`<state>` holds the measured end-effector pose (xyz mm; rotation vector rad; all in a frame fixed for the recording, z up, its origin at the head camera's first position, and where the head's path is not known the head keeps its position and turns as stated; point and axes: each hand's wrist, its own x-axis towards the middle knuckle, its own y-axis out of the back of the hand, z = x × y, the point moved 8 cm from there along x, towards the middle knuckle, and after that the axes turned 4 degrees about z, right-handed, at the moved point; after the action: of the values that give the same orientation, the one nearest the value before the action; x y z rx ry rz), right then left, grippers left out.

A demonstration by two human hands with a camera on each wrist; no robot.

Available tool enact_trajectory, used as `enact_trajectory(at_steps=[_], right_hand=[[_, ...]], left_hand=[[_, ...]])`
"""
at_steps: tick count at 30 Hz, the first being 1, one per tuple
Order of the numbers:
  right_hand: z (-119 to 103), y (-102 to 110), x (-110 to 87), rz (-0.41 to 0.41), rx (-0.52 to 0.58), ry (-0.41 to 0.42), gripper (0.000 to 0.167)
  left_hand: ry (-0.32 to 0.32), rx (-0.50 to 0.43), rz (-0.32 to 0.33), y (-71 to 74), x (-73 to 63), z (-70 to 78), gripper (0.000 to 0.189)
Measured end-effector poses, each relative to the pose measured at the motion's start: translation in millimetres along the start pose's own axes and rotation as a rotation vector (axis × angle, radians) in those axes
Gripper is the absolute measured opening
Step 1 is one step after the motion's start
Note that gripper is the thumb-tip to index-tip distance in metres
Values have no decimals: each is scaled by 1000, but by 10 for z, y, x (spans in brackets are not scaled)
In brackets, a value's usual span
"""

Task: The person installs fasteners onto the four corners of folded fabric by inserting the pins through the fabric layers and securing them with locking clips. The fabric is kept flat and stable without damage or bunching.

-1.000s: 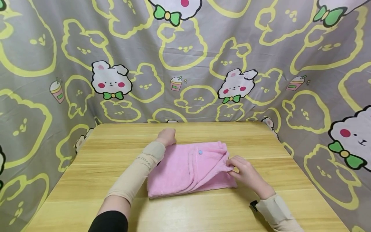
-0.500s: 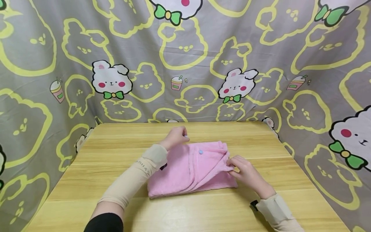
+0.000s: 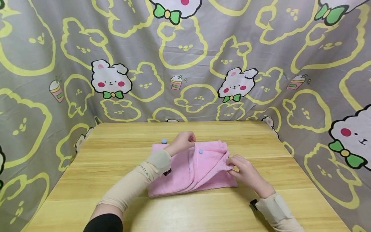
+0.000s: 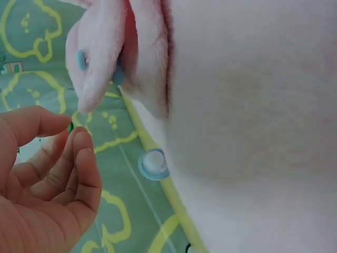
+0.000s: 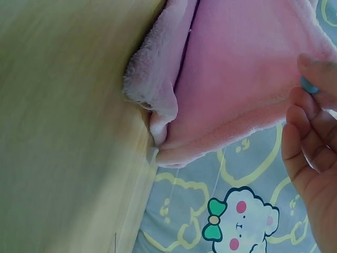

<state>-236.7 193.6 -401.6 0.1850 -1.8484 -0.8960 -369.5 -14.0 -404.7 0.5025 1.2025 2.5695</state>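
Note:
A folded pink plush cloth point(image 3: 174, 180) with blue buttons lies mid-table. Over its far edge, my left hand point(image 3: 184, 141) hovers with fingers loosely curled. Nothing shows between those fingers in the left wrist view, where the cloth's folded edge with blue buttons point(image 4: 81, 60) is just beyond them. A round blue button point(image 3: 164, 141) sits at the cloth's far left corner. Another blue button point(image 3: 201, 151) shows on the upper fold. At the right side, my right hand point(image 3: 244, 169) pinches a lifted corner; its thumb and forefinger grip a blue button point(image 5: 309, 85) there.
The wooden table point(image 3: 179, 216) extends around the cloth on all sides. A grey curtain point(image 3: 191, 35) printed with yellow outlines and white bunnies hangs behind it and along both sides.
My left hand has moved right from the cloth's far left corner along its far edge. The blue button at that corner has come into view. My right hand keeps its hold.

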Motion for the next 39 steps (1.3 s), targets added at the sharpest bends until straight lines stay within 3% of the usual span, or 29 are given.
enact_trajectory(at_steps=[10,18,28,35,39], right_hand=[[14,-1,-2,0,-3,-2,26],[6,1,0,17,2,18,29],[-4,21,-1,22,-10,26,25],[-26,44,10,43,-8,39,34],[-6,23,7,20,-13,15,30]], left_hand=[[86,61,7,68,54,-197,7],[164,94,-41,31,134,-374,18],[168,232,-115,-115,308,-406,32],[145,398,-194,-284,482,-412,30],[152,472,-243,-336,539,-426,29]])
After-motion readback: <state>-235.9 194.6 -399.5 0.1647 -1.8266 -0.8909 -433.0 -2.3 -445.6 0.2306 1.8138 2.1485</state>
